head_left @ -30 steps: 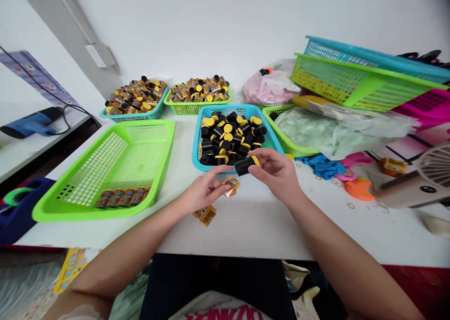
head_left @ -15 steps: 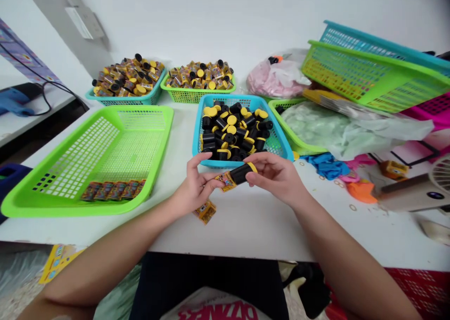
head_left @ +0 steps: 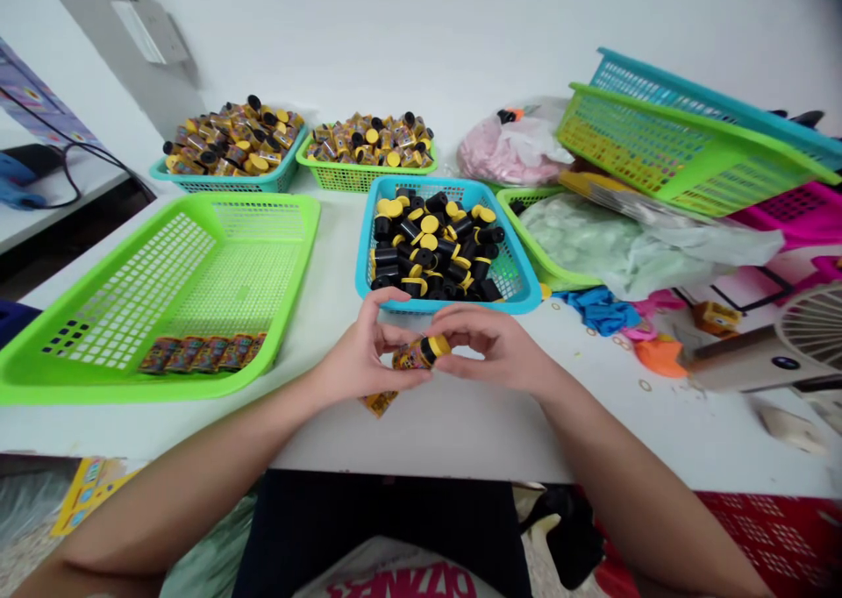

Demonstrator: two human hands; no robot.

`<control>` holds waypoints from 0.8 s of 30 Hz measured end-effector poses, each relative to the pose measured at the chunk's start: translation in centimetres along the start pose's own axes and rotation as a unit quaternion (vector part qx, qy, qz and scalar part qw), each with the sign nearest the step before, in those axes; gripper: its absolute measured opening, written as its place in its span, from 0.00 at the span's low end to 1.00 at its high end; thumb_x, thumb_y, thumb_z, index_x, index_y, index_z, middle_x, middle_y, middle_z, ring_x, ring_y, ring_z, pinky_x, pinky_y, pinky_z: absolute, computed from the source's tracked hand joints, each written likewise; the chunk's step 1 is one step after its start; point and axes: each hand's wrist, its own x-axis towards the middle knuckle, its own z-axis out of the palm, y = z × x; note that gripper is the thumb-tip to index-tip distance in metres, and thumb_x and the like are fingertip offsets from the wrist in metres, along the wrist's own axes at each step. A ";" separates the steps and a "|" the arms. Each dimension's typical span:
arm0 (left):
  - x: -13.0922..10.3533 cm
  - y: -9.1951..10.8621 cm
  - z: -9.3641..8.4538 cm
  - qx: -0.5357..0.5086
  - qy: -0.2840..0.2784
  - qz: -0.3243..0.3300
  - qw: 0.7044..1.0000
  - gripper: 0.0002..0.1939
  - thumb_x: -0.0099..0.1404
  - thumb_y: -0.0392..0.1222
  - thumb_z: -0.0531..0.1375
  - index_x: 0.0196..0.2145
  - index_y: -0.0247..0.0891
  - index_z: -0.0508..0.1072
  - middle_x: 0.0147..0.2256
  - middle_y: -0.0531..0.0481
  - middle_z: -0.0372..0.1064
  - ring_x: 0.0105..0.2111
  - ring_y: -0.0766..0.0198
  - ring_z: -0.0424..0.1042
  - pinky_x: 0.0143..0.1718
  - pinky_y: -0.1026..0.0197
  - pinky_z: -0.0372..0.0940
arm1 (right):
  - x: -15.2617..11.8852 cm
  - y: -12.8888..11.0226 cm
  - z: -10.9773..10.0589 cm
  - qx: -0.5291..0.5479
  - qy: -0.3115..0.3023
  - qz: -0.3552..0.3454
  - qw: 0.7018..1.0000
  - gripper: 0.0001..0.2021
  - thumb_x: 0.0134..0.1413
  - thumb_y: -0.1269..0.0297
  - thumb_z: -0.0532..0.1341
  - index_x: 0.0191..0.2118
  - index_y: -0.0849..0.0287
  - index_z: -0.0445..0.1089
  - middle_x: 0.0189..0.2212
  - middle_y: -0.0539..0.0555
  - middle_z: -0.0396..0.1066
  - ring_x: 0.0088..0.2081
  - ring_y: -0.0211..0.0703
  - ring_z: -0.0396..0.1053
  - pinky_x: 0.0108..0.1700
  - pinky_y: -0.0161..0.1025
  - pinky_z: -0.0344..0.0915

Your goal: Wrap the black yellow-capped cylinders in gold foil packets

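My left hand grips a canister by its patterned wrapper, above the front of the table. The fingertips of my right hand close on the canister's yellow-capped end. Most of the black body is covered by the wrapper, with a black band showing beside the cap. Under my left hand, a flat orange patterned wrapper lies on the table. Just beyond my hands stands a blue basket of black canisters with yellow caps.
A large green basket at the left holds a row of patterned wrappers. Two baskets of wrapped canisters stand at the back. Stacked baskets, plastic bags and a fan are on the right.
The wrapper now covers most of the canister's black body. My right hand has moved left, closer to my left hand, and the view has shifted slightly.
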 end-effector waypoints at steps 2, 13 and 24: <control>0.0 0.1 0.1 -0.010 0.010 -0.003 1.000 0.36 0.60 0.32 0.68 0.54 0.45 0.48 0.36 0.51 0.78 0.31 0.68 0.76 0.38 0.62 0.70 | 0.0 0.1 0.4 -0.009 0.020 -0.012 1.000 0.14 0.55 0.63 0.68 0.48 0.52 0.76 0.42 0.54 0.74 0.37 0.39 0.73 0.40 0.39 0.75; 0.8 0.1 1.1 -0.080 0.168 0.005 0.983 0.32 0.55 0.31 0.70 0.44 0.44 0.50 0.33 0.54 0.80 0.29 0.70 0.77 0.36 0.66 0.70 | -0.2 0.7 3.6 -0.437 0.120 -0.215 0.865 0.28 0.59 0.63 0.65 0.62 0.61 0.58 0.51 0.65 0.69 0.55 0.53 0.67 0.55 0.54 0.70; 0.2 -0.1 3.2 -0.035 0.299 0.037 0.953 0.30 0.54 0.31 0.69 0.39 0.45 0.50 0.34 0.55 0.80 0.36 0.66 0.79 0.44 0.60 0.71 | 0.3 2.0 5.2 -0.548 0.157 -0.253 0.781 0.25 0.61 0.69 0.60 0.63 0.61 0.59 0.46 0.62 0.70 0.51 0.54 0.67 0.58 0.60 0.68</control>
